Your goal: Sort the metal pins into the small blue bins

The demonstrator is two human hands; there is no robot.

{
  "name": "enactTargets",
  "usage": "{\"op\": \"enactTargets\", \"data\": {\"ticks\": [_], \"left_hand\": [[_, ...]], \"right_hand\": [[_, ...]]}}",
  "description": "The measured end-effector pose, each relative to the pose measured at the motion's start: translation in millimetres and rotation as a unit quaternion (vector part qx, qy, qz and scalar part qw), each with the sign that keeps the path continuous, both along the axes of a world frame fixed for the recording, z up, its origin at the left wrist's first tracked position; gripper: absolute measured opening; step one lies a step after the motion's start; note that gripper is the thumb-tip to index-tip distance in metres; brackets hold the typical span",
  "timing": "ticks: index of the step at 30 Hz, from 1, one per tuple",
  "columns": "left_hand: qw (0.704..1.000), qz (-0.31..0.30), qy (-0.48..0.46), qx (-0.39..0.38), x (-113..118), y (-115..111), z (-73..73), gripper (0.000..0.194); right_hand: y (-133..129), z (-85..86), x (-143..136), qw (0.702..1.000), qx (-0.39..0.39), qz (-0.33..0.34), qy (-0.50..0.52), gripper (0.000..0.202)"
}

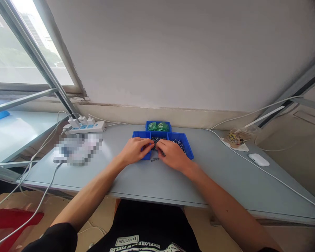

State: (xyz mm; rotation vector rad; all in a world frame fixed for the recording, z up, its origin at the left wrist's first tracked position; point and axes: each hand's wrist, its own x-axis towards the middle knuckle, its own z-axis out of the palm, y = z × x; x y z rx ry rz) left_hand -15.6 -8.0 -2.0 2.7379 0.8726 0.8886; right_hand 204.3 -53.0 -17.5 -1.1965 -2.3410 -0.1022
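Small dark metal screws [179, 144] lie in blue plastic bins [189, 152] near the grey surface's [147, 182] rear edge, probably light, stiff; pinch mid-shank. Left hand [135, 150], right hand [173, 154]: fingers narrowed, cannot tell whether holding.

Heaped loosely in the middle blue plastic bin [159, 133], small dark screws [160, 139], lying every which way and partly hidden from view. Directly alongside, in the upright right-hand blue bin [190, 153], more dark screws with bright glints, strewn at all angles. Just in front of the middle bin, flat on the grey tabletop [136, 182], a few loose screws [154, 160] close together.
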Motion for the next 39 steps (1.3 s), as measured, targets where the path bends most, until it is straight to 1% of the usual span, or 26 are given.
{"op": "enactTargets", "data": {"ticks": [3,6,12,17,22,27,39], "left_hand": [[1.0,-0.001,0.003,-0.001,0,0,0.1,0.024],[1.0,-0.002,0.005,-0.002,0,0,-0.1,0.024],[1.0,-0.002,0.011,-0.005,-1,1,-0.1,0.025],[1.0,-0.007,0.018,0.001,-1,0,-0.6,0.028],[1.0,-0.015,0.023,0.005,0,-1,0.5,0.028],[0.999,-0.021,0.027,-0.002,1,-2,2.3,0.027],[0.999,-0.018,0.025,0.008,0,-1,0.8,0.025]], "right_hand": [[0,1.9,-1,0.997,0.048,0.004,0.053,0.019],[0,0.3,-3,0.993,0.089,0.021,0.08,0.018],[2,-4.7,-4,0.984,0.148,0.038,0.096,0.017],[-1,-0.8,-5,0.978,0.177,0.059,0.099,0.015],[-3,3.5,-5,0.974,0.199,0.065,0.084,0.015],[-4,4.3,-5,0.97,0.219,0.063,0.088,0.015],[-4,5.8,-6,0.974,0.199,0.028,0.108,0.017]]}}
